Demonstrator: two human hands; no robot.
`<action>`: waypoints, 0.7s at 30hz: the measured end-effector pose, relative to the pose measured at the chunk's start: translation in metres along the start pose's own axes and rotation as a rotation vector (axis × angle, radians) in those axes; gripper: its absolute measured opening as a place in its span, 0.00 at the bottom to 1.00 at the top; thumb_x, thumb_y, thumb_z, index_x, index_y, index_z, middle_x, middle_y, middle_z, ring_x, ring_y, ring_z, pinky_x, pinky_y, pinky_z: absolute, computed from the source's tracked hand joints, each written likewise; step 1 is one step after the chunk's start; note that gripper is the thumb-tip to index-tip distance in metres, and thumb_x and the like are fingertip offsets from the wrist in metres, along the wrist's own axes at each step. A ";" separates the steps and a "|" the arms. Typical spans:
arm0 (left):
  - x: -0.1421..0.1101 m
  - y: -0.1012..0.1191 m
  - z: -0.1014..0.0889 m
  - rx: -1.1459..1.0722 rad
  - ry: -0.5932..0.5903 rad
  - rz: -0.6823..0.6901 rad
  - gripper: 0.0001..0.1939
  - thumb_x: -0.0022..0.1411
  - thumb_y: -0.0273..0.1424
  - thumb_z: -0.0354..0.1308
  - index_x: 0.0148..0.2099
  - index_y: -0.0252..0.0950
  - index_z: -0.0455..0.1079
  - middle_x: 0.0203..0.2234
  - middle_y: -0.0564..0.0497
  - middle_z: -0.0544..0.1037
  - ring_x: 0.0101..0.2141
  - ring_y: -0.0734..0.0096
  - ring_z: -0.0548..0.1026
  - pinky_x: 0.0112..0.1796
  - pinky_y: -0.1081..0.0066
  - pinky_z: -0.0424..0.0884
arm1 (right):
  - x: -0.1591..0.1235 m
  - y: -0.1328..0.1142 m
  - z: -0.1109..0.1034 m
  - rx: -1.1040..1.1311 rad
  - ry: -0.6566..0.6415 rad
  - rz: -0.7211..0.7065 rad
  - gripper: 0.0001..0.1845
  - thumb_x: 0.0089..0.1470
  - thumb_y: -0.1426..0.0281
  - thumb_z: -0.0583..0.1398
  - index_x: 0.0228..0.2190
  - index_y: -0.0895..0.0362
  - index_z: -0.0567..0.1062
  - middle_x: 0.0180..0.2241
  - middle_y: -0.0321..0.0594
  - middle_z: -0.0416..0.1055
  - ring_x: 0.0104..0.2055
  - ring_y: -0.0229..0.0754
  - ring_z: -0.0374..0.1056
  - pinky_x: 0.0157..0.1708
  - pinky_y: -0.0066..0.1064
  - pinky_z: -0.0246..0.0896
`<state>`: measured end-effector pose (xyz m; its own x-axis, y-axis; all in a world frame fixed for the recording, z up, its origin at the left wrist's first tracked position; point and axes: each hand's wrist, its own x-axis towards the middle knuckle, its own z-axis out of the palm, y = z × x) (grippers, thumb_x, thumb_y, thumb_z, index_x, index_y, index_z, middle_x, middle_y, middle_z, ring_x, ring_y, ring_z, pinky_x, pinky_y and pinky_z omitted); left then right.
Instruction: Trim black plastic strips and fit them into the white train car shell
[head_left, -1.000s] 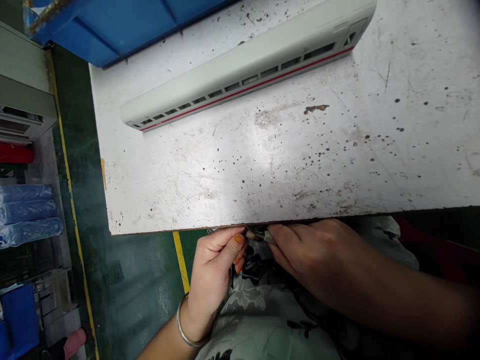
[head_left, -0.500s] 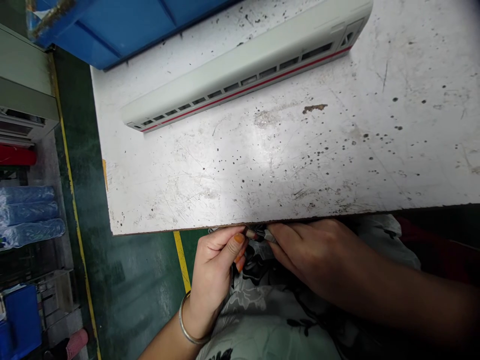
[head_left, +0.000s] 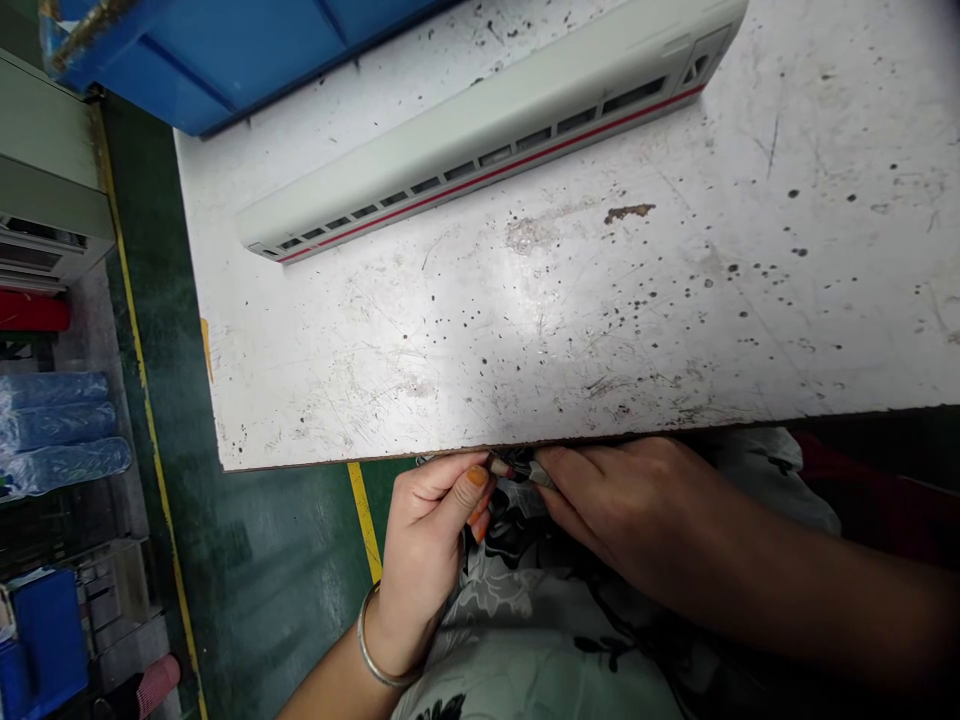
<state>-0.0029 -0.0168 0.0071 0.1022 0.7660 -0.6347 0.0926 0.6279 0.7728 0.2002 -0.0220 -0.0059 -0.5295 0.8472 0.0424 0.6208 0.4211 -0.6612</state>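
Observation:
My left hand [head_left: 435,520], with orange nails and a bangle at the wrist, is closed in a pinch just below the front edge of the table. My right hand [head_left: 637,510] is closed beside it, knuckles up, its fingertips mostly hidden. Between the hands shows a small beige and reddish tip [head_left: 501,467], with a pale grey bit near the right fingers; I cannot make out what they are. On the table lies a long white model train car shell [head_left: 480,130] with a red stripe and window openings, apart from both hands.
The scratched white tabletop [head_left: 465,380] ends just above my hands. A blue bin [head_left: 247,60] stands at its back left. Patterned cloth [head_left: 540,640] covers my lap. At the left are plastic-wrapped blue bundles [head_left: 56,425] and a green floor [head_left: 262,560] with yellow lines.
The view has shifted very slightly. Both hands stay in almost the same place and pose, and the train car shell has not moved on the table.

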 end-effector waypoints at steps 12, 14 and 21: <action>-0.001 0.002 0.002 -0.012 0.008 0.005 0.11 0.64 0.36 0.61 0.32 0.35 0.77 0.16 0.56 0.62 0.19 0.78 0.60 0.21 0.75 0.57 | 0.001 -0.007 -0.004 -0.117 -0.008 0.002 0.06 0.52 0.80 0.58 0.33 0.60 0.73 0.22 0.40 0.68 0.18 0.47 0.66 0.14 0.37 0.53; -0.001 0.003 0.004 -0.016 0.018 0.005 0.11 0.63 0.37 0.62 0.33 0.34 0.77 0.17 0.56 0.62 0.19 0.78 0.60 0.20 0.75 0.57 | 0.002 -0.007 -0.004 -0.141 0.000 0.007 0.06 0.53 0.79 0.57 0.32 0.60 0.73 0.22 0.40 0.68 0.18 0.47 0.65 0.14 0.36 0.51; 0.002 0.007 0.003 -0.049 -0.038 0.000 0.13 0.61 0.38 0.63 0.34 0.33 0.79 0.17 0.56 0.60 0.19 0.79 0.59 0.20 0.78 0.59 | 0.000 -0.003 0.002 -0.072 0.024 0.047 0.07 0.58 0.78 0.55 0.30 0.58 0.71 0.21 0.38 0.68 0.19 0.45 0.66 0.18 0.34 0.45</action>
<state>0.0006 -0.0115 0.0112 0.1394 0.7611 -0.6335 0.0440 0.6343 0.7718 0.1968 -0.0238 -0.0057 -0.4852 0.8739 0.0306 0.6853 0.4018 -0.6074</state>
